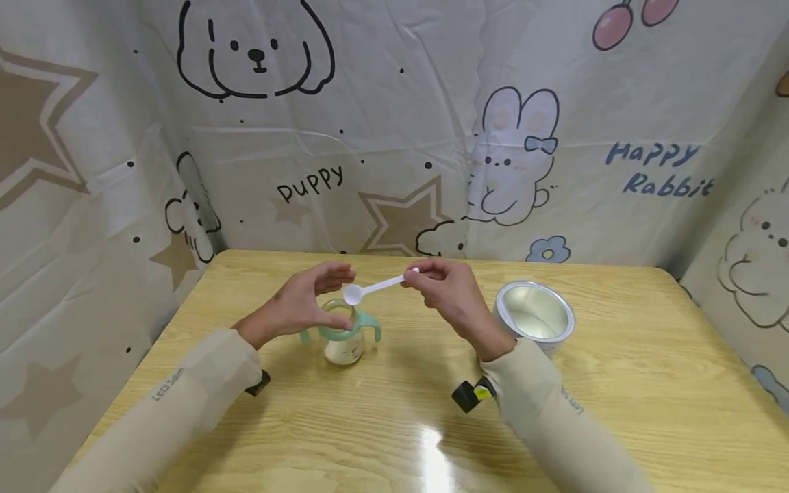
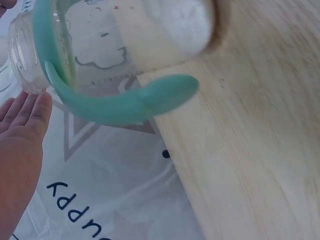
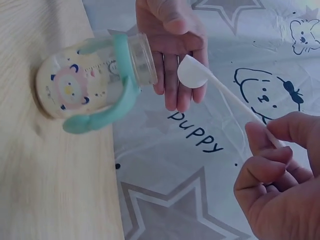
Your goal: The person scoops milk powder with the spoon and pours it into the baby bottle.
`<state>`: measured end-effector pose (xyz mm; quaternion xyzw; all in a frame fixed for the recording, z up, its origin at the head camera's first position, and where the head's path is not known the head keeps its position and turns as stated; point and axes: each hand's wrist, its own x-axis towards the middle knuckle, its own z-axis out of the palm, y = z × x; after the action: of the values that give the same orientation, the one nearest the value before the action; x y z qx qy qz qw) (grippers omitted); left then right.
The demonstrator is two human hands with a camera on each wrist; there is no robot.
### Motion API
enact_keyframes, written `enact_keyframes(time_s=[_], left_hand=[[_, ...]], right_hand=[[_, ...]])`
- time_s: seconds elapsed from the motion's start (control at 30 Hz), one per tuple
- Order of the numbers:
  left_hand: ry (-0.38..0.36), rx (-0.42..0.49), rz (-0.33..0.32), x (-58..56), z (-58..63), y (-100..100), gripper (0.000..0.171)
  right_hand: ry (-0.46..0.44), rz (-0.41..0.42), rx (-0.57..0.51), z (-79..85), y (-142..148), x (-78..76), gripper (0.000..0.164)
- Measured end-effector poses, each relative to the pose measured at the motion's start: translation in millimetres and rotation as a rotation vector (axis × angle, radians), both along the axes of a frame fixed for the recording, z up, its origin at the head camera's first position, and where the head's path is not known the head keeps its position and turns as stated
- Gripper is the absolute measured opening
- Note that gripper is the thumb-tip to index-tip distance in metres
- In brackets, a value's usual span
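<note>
A clear baby bottle (image 1: 343, 350) with green side handles stands uncapped on the table, with pale, whitish contents low inside. Around its mouth, my left hand (image 1: 300, 301) curves loosely with thumb and fingers apart. In the right wrist view the left hand's fingers (image 3: 171, 82) look straight, beside the bottle's neck. My right hand (image 1: 453, 298) pinches the handle end of a white measuring spoon (image 1: 383, 283). The spoon's bowl (image 3: 192, 74) hangs above and near the bottle's mouth. Whether the spoon holds anything cannot be told.
To the right, behind my right wrist, stands an open round tin (image 1: 535, 283) with a silvery rim. Both rest on a light wooden table (image 1: 382, 424). A printed cloth (image 1: 394, 96) hangs along the table's back and sides.
</note>
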<state>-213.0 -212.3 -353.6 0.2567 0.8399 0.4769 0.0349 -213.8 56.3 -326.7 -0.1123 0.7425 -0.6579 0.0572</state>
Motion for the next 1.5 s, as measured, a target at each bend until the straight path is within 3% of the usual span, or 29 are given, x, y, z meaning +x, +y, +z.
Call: enact_keyframes(time_s=[0.37, 0.6, 0.97, 1.13, 1.5], left_hand=[[0.027, 0.099, -0.053, -4.2, 8.1, 26.8, 0.093], [0.015, 0.217, -0.083, -7.1, 11.5, 43.0, 0.094], [0.031, 0.252, -0.116, -5.9, 12.8, 64.3, 0.091], [0.012, 0.264, -0.114, -6.4, 11.7, 76.0, 0.090], [-0.030, 0.280, -0.142, -6.3, 7.7, 102.5, 0.092]], right_hand=[[0.014, -0.086, 0.025, 15.2, 28.7, -2.4, 0.026], [0.000, -0.124, 0.035, 22.6, 48.7, -0.5, 0.031], [0.003, -0.180, 0.054, 33.6, 77.0, 3.2, 0.036], [0.018, -0.206, 0.112, 36.5, 89.7, 5.0, 0.037], [0.040, -0.235, 0.091, 36.0, 114.5, 7.3, 0.030]])
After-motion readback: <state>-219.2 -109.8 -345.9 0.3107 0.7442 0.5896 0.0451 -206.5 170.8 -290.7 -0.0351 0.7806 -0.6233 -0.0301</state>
